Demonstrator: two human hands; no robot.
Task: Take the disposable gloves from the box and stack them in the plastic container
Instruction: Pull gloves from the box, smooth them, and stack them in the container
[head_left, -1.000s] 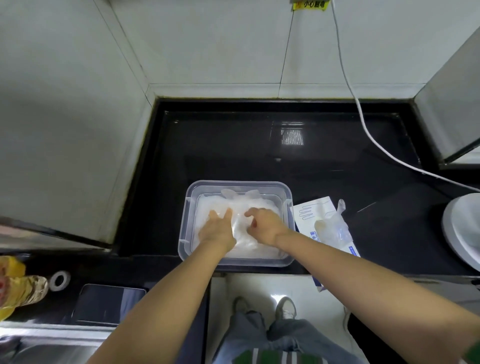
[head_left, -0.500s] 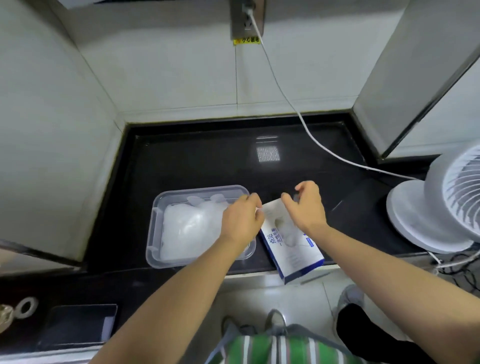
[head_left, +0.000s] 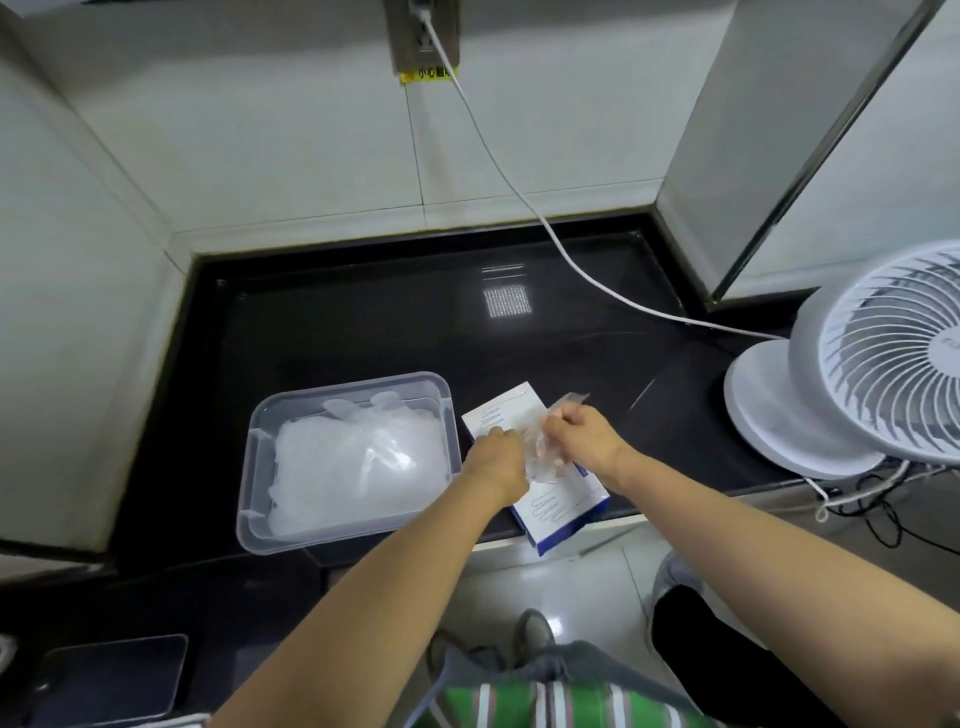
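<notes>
A clear plastic container (head_left: 260, 467) sits on the black counter and holds a pile of translucent gloves (head_left: 353, 462). To its right lies the white and blue glove box (head_left: 558, 506), partly over the counter's front edge. My right hand (head_left: 582, 439) pinches a thin clear glove (head_left: 543, 452) that hangs over the box top. My left hand (head_left: 496, 460) rests on the box's left side, fingers curled by the glove; whether it grips the glove or the box is unclear.
A white desk fan (head_left: 852, 358) stands at the right end of the black counter (head_left: 415, 322). Its white cord (head_left: 519, 182) runs across the counter to a wall socket. A dark phone (head_left: 111, 675) lies on the lower ledge at left.
Both hands left the container and moved right to the box. My right hand has since drawn a clear glove up out of the box.
</notes>
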